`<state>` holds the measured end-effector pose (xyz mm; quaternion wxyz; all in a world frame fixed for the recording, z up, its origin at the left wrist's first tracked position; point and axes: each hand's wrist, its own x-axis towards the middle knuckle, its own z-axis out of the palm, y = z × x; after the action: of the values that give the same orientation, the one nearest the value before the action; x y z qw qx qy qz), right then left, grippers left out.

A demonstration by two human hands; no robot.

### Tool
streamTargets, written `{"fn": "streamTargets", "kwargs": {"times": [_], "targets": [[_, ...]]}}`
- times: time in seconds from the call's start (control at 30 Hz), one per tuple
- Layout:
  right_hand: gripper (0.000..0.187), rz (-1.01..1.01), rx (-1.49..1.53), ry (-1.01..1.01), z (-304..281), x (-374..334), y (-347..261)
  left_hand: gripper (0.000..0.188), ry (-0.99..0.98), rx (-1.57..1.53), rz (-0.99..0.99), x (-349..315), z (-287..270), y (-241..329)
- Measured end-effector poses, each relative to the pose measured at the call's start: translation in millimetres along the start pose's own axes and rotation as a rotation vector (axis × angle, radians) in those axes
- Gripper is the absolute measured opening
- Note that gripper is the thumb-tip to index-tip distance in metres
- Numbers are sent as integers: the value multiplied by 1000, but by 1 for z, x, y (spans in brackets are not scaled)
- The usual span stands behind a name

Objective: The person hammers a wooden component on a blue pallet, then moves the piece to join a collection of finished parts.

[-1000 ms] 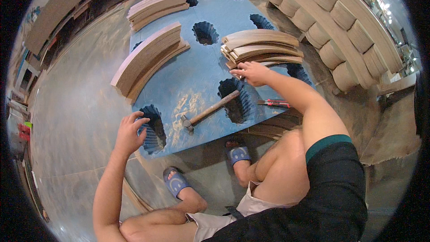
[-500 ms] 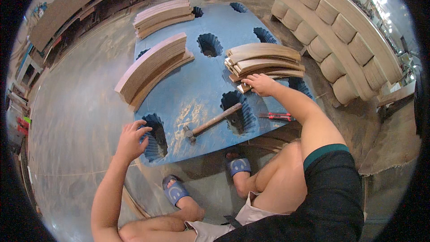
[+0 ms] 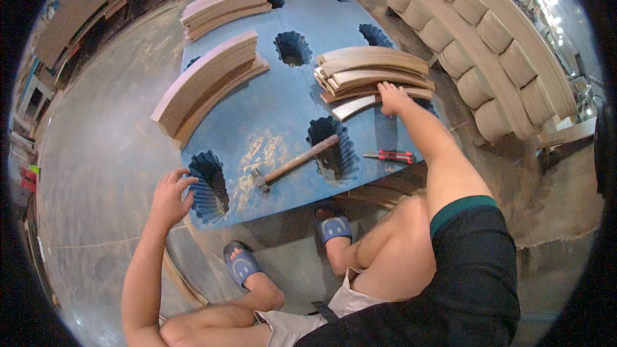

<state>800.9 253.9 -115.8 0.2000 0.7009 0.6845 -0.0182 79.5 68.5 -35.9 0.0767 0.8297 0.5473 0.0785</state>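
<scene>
Lying just left of the right hand [image 3: 394,99], a pale curved strip [image 3: 355,108] of wood sits on the body side of a pile of bent wood pieces [image 3: 376,64]. Its long way runs from its left end, the end closer to the person's body, up and right to the fingers. There it slips out of sight, so I cannot tell where the other end is. The right hand is much nearer to the strip; the left hand [image 3: 171,198] is well apart, off to the left and closer to the body.

The right hand has its fingers a little bent, with the tips at the front edge of the pile. I cannot tell if they pinch the strip, since the thumb is hidden. The left hand is half open, fingers apart and bent, with nothing in it.

Just right of the left hand, a deep pit with wavy walls [image 3: 204,204] goes down into the blue board [image 3: 276,115]. Its bottom is too dark to tell what is there. From the right hand, left and toward the body, is another wavy pit [image 3: 349,159]. The wood handle of a hammer [image 3: 299,159] lies over its mouth, and the metal head rests on the board farther left. A red and black cutter [image 3: 391,156] lies between the right hand and the body.
</scene>
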Motion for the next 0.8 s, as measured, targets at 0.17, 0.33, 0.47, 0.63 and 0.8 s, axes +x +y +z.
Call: {"fn": "streamTargets", "kwargs": {"times": [0.17, 0.33, 0.47, 0.63, 0.8], "targets": [[104, 3, 23, -34, -5, 3, 6, 34, 14, -18, 49, 11, -5, 18], [107, 62, 80, -73, -2, 10, 4, 35, -33, 38, 118, 15, -3, 18], [105, 19, 71, -99, -14, 9, 2, 37, -52, 63, 130, 11, -10, 19], [101, 65, 132, -127, -37, -9, -11, 38, -53, 97, 116, 3, -14, 21], [90, 31, 101, -94, -31, -8, -3, 37, -55, 87, 105, 1, -16, 20]]}}
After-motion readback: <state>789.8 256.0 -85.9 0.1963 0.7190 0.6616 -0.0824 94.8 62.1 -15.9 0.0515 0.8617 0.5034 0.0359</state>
